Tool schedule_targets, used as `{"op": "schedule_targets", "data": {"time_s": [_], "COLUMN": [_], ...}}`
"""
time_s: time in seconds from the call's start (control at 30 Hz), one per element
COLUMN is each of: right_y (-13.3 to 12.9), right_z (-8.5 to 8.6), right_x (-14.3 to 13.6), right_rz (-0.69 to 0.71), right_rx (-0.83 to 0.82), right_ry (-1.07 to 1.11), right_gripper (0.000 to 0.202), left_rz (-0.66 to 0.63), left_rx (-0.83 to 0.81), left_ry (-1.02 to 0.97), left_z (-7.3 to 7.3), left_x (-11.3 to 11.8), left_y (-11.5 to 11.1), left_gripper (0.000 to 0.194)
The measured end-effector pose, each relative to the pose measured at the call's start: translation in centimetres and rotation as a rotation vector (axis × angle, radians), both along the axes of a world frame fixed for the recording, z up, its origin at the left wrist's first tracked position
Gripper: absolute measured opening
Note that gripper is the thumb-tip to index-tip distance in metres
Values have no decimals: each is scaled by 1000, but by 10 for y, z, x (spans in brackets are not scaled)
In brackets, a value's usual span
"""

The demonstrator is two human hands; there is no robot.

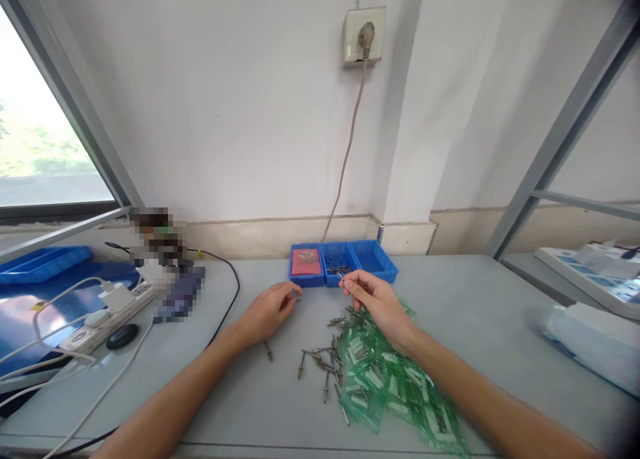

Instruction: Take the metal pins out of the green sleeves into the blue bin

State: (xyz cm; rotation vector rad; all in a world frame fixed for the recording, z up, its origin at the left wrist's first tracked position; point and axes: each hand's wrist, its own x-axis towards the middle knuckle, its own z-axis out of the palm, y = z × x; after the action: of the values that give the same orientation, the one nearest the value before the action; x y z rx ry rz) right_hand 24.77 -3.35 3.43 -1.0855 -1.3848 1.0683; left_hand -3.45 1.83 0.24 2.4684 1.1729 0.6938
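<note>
My left hand [270,310] rests low over the grey table, fingers curled together near a small metal piece; what they hold, if anything, is too small to make out. My right hand [376,303] pinches a small metal rivet [340,275] in front of the blue bins. Loose rivets [326,365] lie scattered between my forearms, and one more rivet [269,351] is by my left wrist. Green plastic bags [400,385] with metal pieces inside lie under and beside my right forearm. The middle blue bin [336,247] contains small metal parts.
A red packet [306,261] sits in the left blue bin [295,280]; the right blue bin [385,277] adjoins the middle one. At left are a power strip [85,332], cables and a black mouse [123,336]. A wrapped white package [595,339] lies at the right.
</note>
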Motion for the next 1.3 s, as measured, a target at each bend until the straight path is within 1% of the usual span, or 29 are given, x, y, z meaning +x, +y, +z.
{"op": "schedule_targets", "data": {"time_s": [0.2, 0.33, 0.47, 0.63, 0.97, 1.1, 1.3], "right_y": [2, 2, 5, 7, -3, -2, 6], "right_z": [1, 1, -2, -5, 7, 6, -5], "right_x": [2, 3, 3, 4, -1, 0, 5], "right_rz": [-35, -46, -51, -41, -65, -46, 18], "right_rx": [45, 80, 104, 110, 65, 38, -13], "right_ry": [-65, -80, -78, -100, -115, -81, 51], "right_gripper": [32, 29, 27, 24, 27, 30, 38], "left_rz": [-21, -23, -41, -52, -58, -66, -66], "left_rx": [17, 21, 34, 43, 66, 70, 71], "left_ry": [8, 19, 37, 51, 59, 59, 59], "left_z": [-1, 2, 4, 4, 4, 3, 5], "left_x": [-1, -2, -1, -1, -1, -1, -1], "left_y": [-2, -4, -4, -3, -4, -3, -5], "left_gripper": [22, 23, 23, 24, 22, 22, 21]}}
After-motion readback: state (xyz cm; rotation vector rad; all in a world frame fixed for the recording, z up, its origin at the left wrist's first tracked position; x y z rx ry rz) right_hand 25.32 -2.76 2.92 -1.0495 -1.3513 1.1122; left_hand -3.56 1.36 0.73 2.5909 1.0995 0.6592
